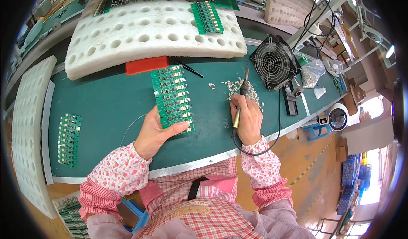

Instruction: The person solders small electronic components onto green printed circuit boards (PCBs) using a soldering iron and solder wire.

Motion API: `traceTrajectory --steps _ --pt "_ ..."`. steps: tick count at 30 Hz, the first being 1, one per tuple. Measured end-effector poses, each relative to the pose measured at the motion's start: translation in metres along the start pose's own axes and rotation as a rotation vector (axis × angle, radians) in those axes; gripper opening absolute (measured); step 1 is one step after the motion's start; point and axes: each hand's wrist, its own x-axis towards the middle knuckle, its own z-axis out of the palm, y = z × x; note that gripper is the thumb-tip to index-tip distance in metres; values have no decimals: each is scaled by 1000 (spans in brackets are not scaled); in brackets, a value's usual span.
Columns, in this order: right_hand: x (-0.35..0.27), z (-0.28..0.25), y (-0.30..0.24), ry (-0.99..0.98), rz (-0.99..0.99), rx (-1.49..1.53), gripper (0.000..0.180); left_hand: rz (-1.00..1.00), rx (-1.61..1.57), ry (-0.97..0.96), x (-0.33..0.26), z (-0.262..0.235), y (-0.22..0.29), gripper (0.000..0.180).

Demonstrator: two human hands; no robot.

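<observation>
My left hand point(152, 132) grips the lower end of a green circuit board panel point(172, 95), thumb across its front. The panel carries a column of small white and dark parts, with thin metal pins sticking out along its right edge. My right hand point(250, 121) is closed around a soldering iron point(244, 89), whose tip points away from me. That hand rests beside a loose pile of small white connectors point(253, 95) on the green mat. A second green panel point(69, 140) lies at the left of the table.
A white foam block with holes point(157, 39) stands behind, bearing another panel point(207, 17) and a row of boards. A red tray point(147, 65) lies before it. At right are a black fan point(272, 62), an iron holder point(293, 93) and a plastic bag point(312, 72). The iron's cord loops over the table edge.
</observation>
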Motion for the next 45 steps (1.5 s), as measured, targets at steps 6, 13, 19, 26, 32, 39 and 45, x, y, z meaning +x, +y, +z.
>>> traceTrajectory --steps 6,13,19,26,32,39,45 --pt "-12 -17 -31 -20 452 752 22 -18 -16 -20 0 3 1 44" --pt "-22 -26 -91 -63 614 1421 35 52 25 20 -4 7 -1 43" --pt "-24 -17 -104 -41 668 1446 35 161 69 63 -6 8 -4 44" --pt "-25 -15 -103 -56 685 1465 36 135 68 73 -8 8 -5 47" --pt "-25 -15 -101 -51 629 1460 36 160 84 70 -8 10 -2 44" --pt "-22 -22 -98 -109 628 1460 42 198 94 56 -10 12 -3 44" --pt "-23 -18 -98 -120 617 1478 43 200 123 49 -10 10 -2 44"
